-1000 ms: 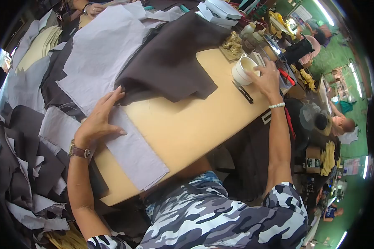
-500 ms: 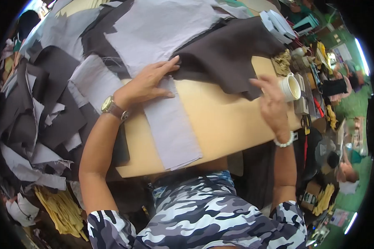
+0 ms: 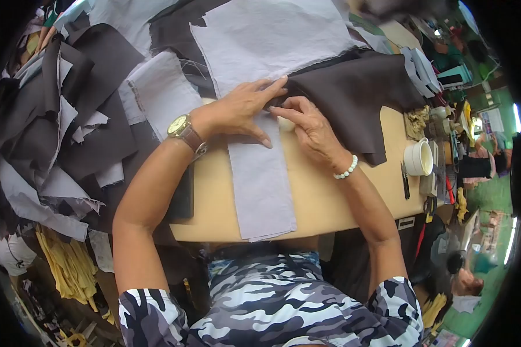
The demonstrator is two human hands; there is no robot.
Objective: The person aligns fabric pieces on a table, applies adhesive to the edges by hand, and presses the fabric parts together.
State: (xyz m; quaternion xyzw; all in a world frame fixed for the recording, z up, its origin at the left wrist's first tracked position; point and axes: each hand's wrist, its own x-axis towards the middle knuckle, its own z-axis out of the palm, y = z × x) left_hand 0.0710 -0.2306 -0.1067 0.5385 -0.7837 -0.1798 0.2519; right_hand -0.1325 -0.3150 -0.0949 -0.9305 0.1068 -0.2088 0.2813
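My left hand [image 3: 240, 111] rests with spread fingers on the upper end of a pale grey fabric strip [image 3: 261, 191], its fingertips at the edge of the dark brown piece [image 3: 353, 92]. Close to its right, my right hand [image 3: 312, 130] is bent with fingers curled over the strip's top end. A small whitish object [image 3: 285, 124] shows under those fingers, partly hidden. The strip runs down the tan board [image 3: 330, 202] to its front edge. A white cup [image 3: 418, 158] stands at the board's right side.
A large pale cloth [image 3: 272, 34] lies beyond my hands. Dark and pale scraps [image 3: 92, 98] are heaped at the left. A black cutter [image 3: 405, 180] lies beside the cup, and white boxes [image 3: 421, 72] sit at the back right. Other people are in the background at right.
My right hand has left the cup and moved left to the strip's top end beside my left hand. A small whitish object now shows at it. The camera view has turned.
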